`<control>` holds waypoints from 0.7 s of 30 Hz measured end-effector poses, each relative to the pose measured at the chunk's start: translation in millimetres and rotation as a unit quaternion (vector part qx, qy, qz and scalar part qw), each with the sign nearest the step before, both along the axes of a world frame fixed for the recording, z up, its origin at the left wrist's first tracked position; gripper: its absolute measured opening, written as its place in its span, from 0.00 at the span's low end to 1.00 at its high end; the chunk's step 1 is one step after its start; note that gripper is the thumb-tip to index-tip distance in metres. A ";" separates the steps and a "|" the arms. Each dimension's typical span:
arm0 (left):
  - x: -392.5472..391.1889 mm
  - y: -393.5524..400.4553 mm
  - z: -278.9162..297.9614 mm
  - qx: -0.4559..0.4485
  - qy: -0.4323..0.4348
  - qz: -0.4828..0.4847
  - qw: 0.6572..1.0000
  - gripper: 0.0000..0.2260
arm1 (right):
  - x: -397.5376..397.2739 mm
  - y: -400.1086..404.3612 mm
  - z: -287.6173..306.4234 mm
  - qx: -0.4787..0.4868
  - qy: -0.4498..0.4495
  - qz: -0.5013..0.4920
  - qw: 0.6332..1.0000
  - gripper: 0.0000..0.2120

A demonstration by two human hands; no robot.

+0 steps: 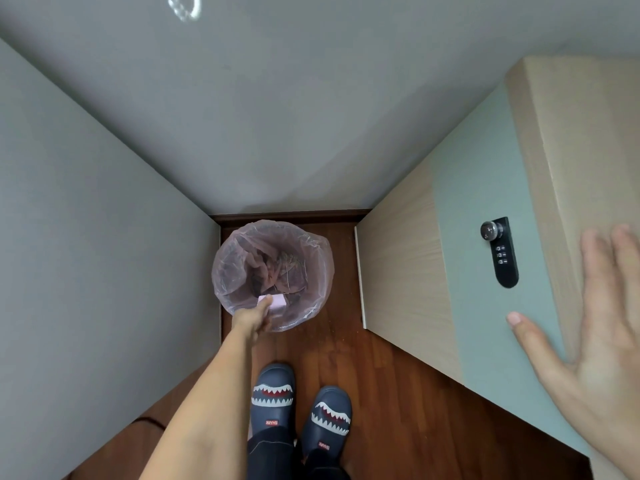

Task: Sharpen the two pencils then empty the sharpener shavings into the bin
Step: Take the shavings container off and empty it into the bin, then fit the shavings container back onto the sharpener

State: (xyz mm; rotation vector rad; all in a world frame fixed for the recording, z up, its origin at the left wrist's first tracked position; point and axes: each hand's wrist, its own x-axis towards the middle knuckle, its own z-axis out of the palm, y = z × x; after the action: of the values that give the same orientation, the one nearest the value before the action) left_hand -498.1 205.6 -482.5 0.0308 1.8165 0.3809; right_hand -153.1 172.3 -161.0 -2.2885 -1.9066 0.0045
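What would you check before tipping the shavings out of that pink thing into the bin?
1. Sharpener held over the bin's opening: ok.
2. Left hand grips the sharpener: ok.
3. Bin upright, liner spread over its rim: ok.
4. Sharpener opened or turned mouth down: cannot tell, too small.
5. Right hand free, fingers spread near the cabinet: ok.
6. Floor by the bin free of spilt shavings: cannot tell, faint specks.

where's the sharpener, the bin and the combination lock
sharpener (277, 304), head view, its pale pink side beside the thumb
bin (322, 271), head view, right rim under the pink liner
combination lock (504, 254), head view, its number dials
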 end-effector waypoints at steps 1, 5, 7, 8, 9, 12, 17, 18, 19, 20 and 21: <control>0.4 3.0 5.8 0.028 0.008 -0.005 1.000 0.15 | -9.4 1.5 6.5 -0.013 -0.005 -0.006 1.000 0.42; 8.1 23.9 55.5 0.128 -0.016 -0.060 0.990 0.21 | -24.1 3.2 22.6 -0.061 -0.056 -0.021 0.996 0.39; 11.8 36.5 87.9 0.166 -0.028 -0.075 0.983 0.22 | -25.6 2.6 25.1 -0.082 -0.060 -0.017 0.995 0.39; 13.4 41.7 104.7 0.186 -0.031 -0.086 0.978 0.21 | -26.6 1.7 26.3 -0.085 -0.065 -0.013 0.994 0.38; 17.4 45.8 124.8 0.204 -0.028 -0.102 0.973 0.19 | -28.4 0.9 28.6 -0.085 -0.064 -0.009 0.994 0.39; 30.9 54.1 186.4 0.258 -0.028 -0.151 0.954 0.12 | -32.5 2.3 34.0 -0.097 -0.041 -0.014 0.994 0.40; 53.1 53.1 305.3 0.332 -0.042 -0.253 0.908 0.15 | -29.1 4.4 62.0 -0.220 0.007 0.002 0.976 0.46; 57.5 52.7 328.6 0.348 -0.037 -0.273 0.896 0.17 | -25.3 4.3 70.2 -0.233 0.041 0.012 0.972 0.45; 62.6 51.8 350.9 0.361 -0.032 -0.295 0.884 0.18 | -20.8 3.4 80.7 -0.243 0.087 0.018 0.966 0.43; 67.9 50.2 371.7 0.375 -0.029 -0.319 0.870 0.18 | -16.7 -0.4 94.3 -0.242 0.127 0.024 0.962 0.41; 74.2 48.2 391.1 0.386 -0.029 -0.343 0.856 0.19 | -11.6 -6.5 107.4 -0.228 0.147 0.030 0.962 0.39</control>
State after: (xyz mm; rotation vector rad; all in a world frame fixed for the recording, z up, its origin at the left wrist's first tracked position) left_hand -423.9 253.8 -91.4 1.1821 1.3636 0.5547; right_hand -164.7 165.9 -53.6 -2.3159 -1.9649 0.8242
